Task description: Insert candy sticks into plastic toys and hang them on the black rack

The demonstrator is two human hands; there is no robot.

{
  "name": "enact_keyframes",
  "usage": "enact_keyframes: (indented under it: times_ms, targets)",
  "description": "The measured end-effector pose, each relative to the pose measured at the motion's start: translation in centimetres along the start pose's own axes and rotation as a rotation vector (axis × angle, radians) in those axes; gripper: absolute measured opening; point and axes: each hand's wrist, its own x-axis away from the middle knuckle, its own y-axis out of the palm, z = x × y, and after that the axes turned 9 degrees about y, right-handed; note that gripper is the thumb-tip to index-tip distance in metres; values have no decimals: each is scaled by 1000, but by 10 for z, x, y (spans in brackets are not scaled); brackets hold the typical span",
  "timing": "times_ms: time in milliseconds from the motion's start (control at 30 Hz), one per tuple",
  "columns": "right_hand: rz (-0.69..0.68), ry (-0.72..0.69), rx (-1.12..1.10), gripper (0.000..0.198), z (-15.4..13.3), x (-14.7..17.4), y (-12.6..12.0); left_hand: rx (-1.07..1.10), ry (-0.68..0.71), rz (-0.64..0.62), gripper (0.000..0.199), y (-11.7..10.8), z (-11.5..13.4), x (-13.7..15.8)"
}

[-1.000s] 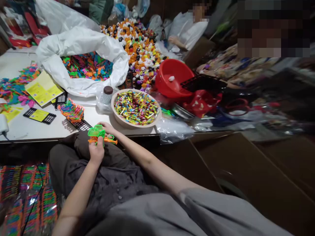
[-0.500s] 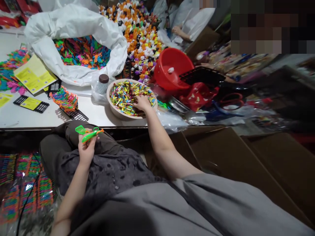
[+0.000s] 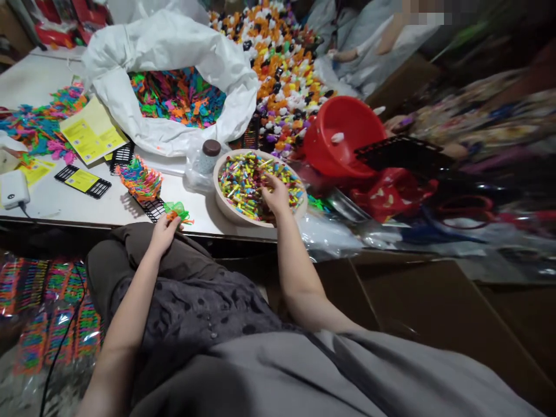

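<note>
At the front, a white table (image 3: pixel 87 211); on it, a big white sack (image 3: pixel 237 81), open at the mouth, full of coloured plastic pieces (image 3: pixel 178 98). More to the right, a red basin (image 3: pixel 317 142). Nearer to the table edge, a beige bowl (image 3: pixel 230 211), filled with small bright cylinders (image 3: pixel 241 185). Inside this bowl, the right hand (image 3: pixel 276 196), with fingers bent among the cylinders; impossible to tell about any cylinder caught there. By the table edge, left of the bowl, the left hand (image 3: pixel 164 233), pinching a green and orange plastic article (image 3: pixel 176 209) between thumb and fingers.
</note>
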Motion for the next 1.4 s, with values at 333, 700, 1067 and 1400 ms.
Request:
enact_keyframes:
  times_ms: [333, 700, 1067, 1400]
  targets:
    - [-486, 186, -688, 34, -108, 85, 38, -141, 132, 3, 23, 3, -15, 11]
    - [-792, 320, -747, 47, -157, 136, 75, -376, 237, 127, 71, -2, -1, 49]
    - [-706, 153, -765, 33, -186, 170, 68, 83, 119, 306, 77, 2, 26, 76]
    - [-604, -243, -506, 34, -190, 169, 44, 194, -138, 346, 53, -1, 51, 84]
